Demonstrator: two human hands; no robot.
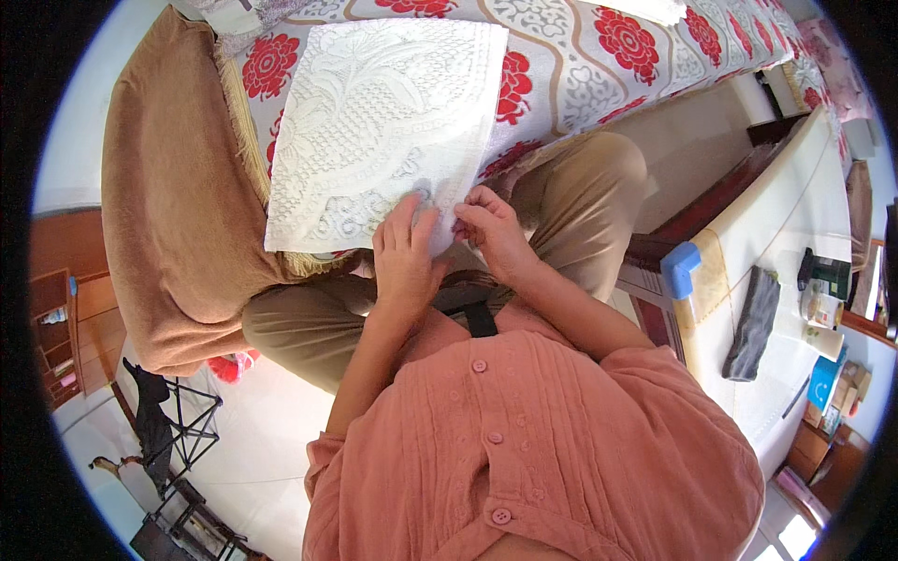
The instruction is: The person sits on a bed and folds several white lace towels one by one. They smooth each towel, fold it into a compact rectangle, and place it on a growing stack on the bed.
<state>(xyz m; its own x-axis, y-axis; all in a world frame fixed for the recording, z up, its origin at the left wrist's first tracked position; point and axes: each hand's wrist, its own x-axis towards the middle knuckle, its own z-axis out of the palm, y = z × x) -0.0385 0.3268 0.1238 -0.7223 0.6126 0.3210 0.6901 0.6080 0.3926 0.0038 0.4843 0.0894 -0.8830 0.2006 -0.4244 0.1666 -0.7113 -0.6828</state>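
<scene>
White lace cloth (383,112): spread over the flowered cover (580,89).
Left hand (405,257): fingers laid on its near edge (whether gripping, I cannot tell).
Right hand (498,237): fingertips pinching that edge alongside.

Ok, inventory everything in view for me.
Floral cover: 1, red-white-grey, top
Lace cloth: 1, white, on floral cover
Draped cover: 1, brown, left
Table: 1, pale, right
Corner guard: 1, blue, table corner
Long object: 1, grey, on table
Box: 1, blue, far right
Small items: count unclear, mixed, far right
Folding stand: 1, black, lower left
Shelf: 1, brown, far left
Object: 1, red, left floor
Trousers: 1 pair, khaki, worn
Shirt: 1, pink, bottom
Left hand: 1, bare, on cloth's near edge
Right hand: 1, bare, at cloth's near corner
</scene>
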